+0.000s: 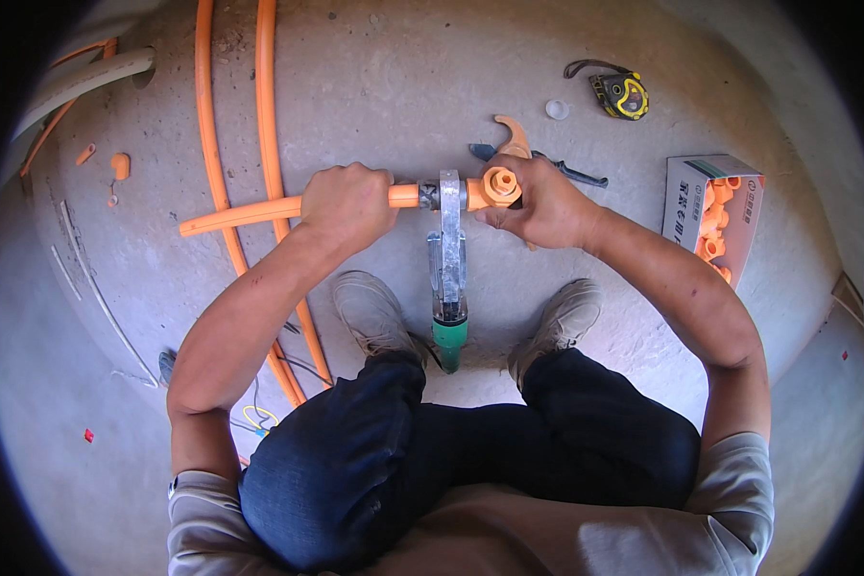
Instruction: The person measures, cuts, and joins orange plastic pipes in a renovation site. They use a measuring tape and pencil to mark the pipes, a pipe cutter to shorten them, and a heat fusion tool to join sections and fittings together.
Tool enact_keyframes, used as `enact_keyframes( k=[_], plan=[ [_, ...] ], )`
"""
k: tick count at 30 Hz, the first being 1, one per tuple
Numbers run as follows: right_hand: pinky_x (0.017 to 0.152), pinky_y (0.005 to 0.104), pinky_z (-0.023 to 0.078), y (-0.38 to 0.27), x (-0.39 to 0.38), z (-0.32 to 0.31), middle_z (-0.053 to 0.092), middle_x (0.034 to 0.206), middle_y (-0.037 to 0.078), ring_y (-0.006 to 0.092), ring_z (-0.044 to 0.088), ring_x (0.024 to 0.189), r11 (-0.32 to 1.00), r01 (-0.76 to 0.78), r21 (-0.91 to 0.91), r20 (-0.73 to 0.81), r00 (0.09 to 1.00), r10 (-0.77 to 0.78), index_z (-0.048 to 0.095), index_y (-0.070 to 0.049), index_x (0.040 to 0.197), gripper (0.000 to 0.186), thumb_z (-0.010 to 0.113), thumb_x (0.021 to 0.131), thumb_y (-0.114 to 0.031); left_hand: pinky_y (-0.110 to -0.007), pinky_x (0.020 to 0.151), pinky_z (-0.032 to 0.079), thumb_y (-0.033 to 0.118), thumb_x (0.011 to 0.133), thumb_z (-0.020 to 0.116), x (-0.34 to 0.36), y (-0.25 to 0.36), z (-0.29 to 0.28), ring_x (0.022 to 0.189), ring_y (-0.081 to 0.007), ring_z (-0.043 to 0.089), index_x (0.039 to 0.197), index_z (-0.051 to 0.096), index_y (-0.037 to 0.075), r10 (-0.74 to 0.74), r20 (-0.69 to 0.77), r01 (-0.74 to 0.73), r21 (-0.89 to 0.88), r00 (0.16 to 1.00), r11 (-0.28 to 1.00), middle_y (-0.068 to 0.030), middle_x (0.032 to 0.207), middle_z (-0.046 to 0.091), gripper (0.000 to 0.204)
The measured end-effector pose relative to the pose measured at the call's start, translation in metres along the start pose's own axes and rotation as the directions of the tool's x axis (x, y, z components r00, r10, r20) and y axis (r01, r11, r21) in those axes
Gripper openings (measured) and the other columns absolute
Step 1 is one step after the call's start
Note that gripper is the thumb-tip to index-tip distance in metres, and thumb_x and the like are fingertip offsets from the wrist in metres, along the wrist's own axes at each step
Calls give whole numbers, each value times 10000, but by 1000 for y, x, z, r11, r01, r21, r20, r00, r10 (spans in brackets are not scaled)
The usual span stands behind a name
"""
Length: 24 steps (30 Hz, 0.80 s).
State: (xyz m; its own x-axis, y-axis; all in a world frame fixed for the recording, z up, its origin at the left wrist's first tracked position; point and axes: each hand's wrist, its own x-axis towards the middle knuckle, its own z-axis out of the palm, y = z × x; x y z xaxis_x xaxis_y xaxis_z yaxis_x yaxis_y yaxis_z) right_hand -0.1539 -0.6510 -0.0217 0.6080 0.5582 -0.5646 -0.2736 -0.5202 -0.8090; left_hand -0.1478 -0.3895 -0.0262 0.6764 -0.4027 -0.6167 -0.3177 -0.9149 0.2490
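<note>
My left hand (348, 204) is closed round a short orange pipe (245, 217), whose free end sticks out to the left. My right hand (552, 204) grips an orange pipe fitting (499, 186) with a hexagonal collar. Between them stands a pipe welding iron (449, 240) with a flat metal heating plate and a green handle, between my feet. The pipe's right end meets the dark socket on the plate's left face. On the other face, the fitting sits against the plate. My fingers hide part of the fitting.
Pipe cutters (576, 173) with dark handles lie just beyond my right hand. A box (686, 202) of orange fittings stands at the right. Farther off lie a tape measure (624, 96) and a small white cap (556, 109). Two long orange pipes (271, 115) run along the floor at left.
</note>
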Motion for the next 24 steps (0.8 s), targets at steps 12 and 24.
enact_keyframes(
  k=[12,24],
  plan=[
    [698,349,504,7,-3,4,635,824,113,215,626,717,994,97,-56,-60,993,-100,592,-17,1027,281,763,813,-78,-464,671,557,177,737,671,1,1,2,688,-378,675,834,725,62,13,-24,-13,-1,1000,1000,-184,723,679,160],
    [657,319,485,-2,-9,5,628,771,92,159,578,680,997,10,-76,-53,998,-14,584,-8,1040,314,768,839,-164,-458,734,511,361,791,726,19,-27,-32,811,-386,668,861,675,-65,187,466,-18,-344,865,939,-249,838,677,435]
  ],
)
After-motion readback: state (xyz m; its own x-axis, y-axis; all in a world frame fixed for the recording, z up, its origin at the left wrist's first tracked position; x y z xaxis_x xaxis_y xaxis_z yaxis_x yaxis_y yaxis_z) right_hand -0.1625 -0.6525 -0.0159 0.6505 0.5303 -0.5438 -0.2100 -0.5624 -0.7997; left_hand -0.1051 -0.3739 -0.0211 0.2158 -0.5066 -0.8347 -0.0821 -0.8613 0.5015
